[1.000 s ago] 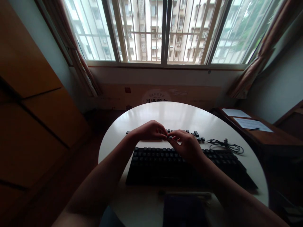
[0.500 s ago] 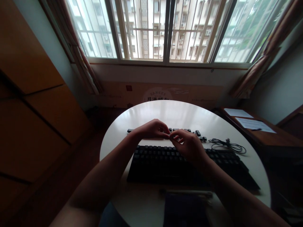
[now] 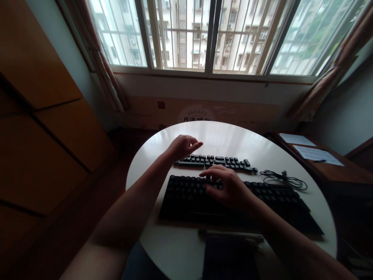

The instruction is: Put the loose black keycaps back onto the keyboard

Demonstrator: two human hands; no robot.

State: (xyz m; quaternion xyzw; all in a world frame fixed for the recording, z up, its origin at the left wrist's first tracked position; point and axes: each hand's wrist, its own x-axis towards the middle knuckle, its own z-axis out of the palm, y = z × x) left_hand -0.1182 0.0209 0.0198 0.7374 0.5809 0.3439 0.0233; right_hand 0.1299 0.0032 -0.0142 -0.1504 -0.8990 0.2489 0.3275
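Observation:
A black keyboard (image 3: 186, 196) lies across the round white table (image 3: 221, 134). Behind it runs a row of loose black keycaps (image 3: 224, 161). My right hand (image 3: 229, 187) rests on the keyboard's upper rows, fingers curled with the tips pressed down among the keys; whatever they hold is hidden. My left hand (image 3: 182, 146) hovers just above the left end of the keycap row, fingers loosely stretched toward the right with nothing in them.
A coiled black cable (image 3: 284, 180) lies right of the keycaps. A dark flat object (image 3: 230, 254) sits at the table's near edge. Wooden cabinets (image 3: 43, 124) stand on the left. A side desk with papers (image 3: 317, 153) is on the right, a barred window (image 3: 210, 35) behind.
My hands, pinched together over the keycap row, have parted. The right dropped toward me onto the keyboard. The left lifted and opened, uncovering the keycap row.

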